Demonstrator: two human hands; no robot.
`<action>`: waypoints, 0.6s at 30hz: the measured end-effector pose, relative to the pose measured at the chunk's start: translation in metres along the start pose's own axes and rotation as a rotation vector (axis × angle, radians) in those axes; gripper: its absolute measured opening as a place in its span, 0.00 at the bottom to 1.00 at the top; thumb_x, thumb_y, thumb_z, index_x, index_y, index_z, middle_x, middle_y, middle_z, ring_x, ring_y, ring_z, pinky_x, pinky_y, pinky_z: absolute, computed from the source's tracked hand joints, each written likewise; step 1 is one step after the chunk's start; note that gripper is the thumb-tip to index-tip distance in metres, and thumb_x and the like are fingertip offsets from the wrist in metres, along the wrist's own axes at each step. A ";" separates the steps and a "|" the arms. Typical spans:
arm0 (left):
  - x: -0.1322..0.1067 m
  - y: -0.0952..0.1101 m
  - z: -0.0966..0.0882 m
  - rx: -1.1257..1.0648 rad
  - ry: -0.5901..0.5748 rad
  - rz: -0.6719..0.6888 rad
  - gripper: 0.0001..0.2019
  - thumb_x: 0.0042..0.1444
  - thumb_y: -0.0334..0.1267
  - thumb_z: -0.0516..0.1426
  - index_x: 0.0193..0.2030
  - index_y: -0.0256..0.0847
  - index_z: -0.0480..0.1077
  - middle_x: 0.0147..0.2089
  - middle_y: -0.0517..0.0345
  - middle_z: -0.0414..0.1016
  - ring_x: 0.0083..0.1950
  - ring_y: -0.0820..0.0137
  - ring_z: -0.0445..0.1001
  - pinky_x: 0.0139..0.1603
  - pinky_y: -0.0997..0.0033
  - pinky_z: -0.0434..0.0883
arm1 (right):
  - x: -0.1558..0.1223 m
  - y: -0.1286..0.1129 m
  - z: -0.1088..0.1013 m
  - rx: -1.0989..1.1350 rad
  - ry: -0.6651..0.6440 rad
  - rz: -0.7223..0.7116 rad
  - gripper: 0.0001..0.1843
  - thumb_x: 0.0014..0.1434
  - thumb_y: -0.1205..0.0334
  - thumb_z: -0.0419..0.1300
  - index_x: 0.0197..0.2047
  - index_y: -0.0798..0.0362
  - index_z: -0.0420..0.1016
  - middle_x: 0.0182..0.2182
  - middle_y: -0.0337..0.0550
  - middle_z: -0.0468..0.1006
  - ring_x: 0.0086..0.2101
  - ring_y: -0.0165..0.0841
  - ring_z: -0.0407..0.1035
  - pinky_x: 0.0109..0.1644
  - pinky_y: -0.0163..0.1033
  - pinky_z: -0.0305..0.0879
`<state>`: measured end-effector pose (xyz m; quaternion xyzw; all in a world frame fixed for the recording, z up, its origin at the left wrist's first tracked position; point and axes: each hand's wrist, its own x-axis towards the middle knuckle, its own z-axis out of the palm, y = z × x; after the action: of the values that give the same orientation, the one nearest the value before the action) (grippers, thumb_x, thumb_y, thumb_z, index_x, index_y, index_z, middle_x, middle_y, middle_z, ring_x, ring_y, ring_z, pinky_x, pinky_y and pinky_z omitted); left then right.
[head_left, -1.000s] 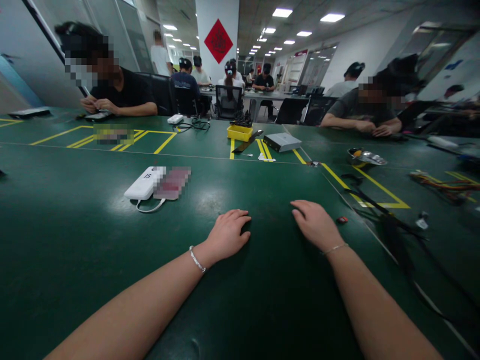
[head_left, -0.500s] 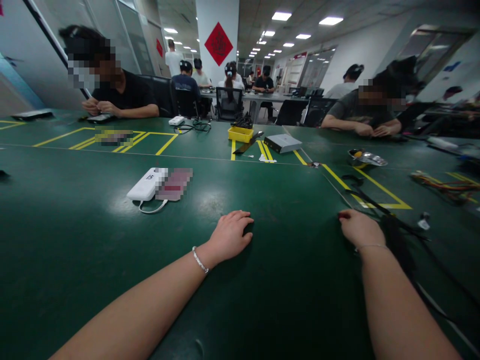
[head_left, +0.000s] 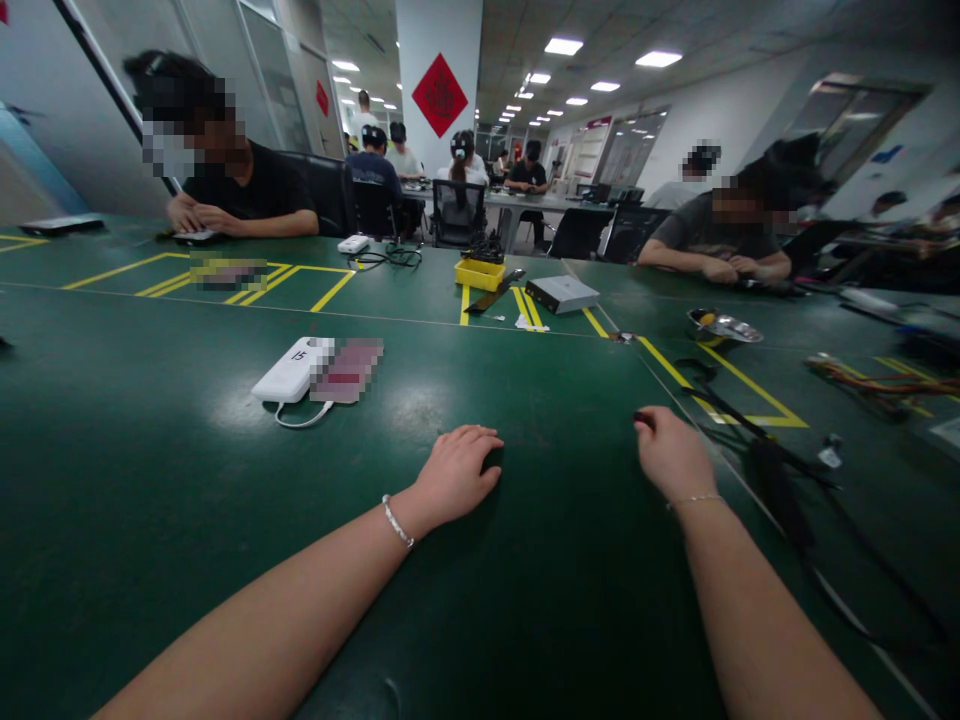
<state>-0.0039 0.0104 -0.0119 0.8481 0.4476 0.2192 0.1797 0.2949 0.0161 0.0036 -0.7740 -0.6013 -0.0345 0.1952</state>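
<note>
My left hand (head_left: 461,468) rests palm down on the green tabletop (head_left: 517,600), fingers stretched out and thumb apart, holding nothing. To the right, my right hand (head_left: 675,452) is closed, with a small dark object (head_left: 640,417) showing at its fingertips; its kind is too small to make out. Beyond my left hand lies a white power bank (head_left: 294,370) marked 15. A short white cable (head_left: 304,423) joins it to a blurred-out phone-like item (head_left: 349,371). Black cables (head_left: 780,485) run along the table to the right of my right hand.
Further off stand a yellow bin (head_left: 480,273) with black cords and a grey box (head_left: 562,293). A shiny metallic piece (head_left: 724,325) and coloured wires (head_left: 870,385) lie at the right. Two people sit across the table at left (head_left: 255,190) and right (head_left: 701,240).
My right hand has moved left, away from the black cables, with the small dark object in its fingers. My left hand stays in place. The view has shifted slightly.
</note>
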 end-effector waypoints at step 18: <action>0.008 0.002 -0.002 -0.921 0.027 -0.317 0.08 0.56 0.41 0.48 0.39 0.39 0.60 0.32 0.57 0.74 0.31 0.74 0.72 0.25 0.77 0.63 | -0.023 -0.054 0.003 0.014 0.075 -0.336 0.23 0.57 0.56 0.47 0.53 0.56 0.65 0.48 0.56 0.68 0.48 0.45 0.60 0.51 0.50 0.57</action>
<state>0.0005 0.0161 -0.0079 0.5989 0.4298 0.3754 0.5619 0.2367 0.0072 0.0079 -0.6594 -0.7147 -0.0914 0.2147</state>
